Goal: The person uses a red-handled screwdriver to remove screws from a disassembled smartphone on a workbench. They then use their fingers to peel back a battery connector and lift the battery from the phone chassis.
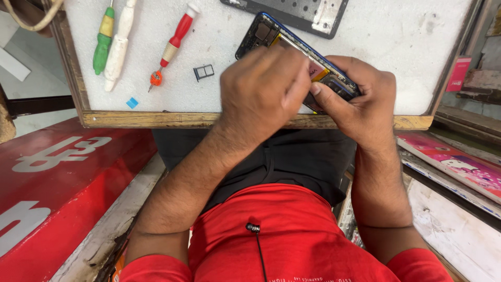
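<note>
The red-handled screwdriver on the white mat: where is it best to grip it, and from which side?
Probably grip the red-handled screwdriver at its thick red middle section, coming from above. It lies flat and slanted on the white mat, its orange tip end toward the wooden edge, with free space on both sides; the white-handled tool lies apart.

green-handled screwdriver (103, 42) | white-handled screwdriver (119, 47) beside it | red-handled screwdriver (175, 42) | small metal card tray (203, 72) | blue plastic scrap (132, 103) | grey back panel (302, 13)
</note>
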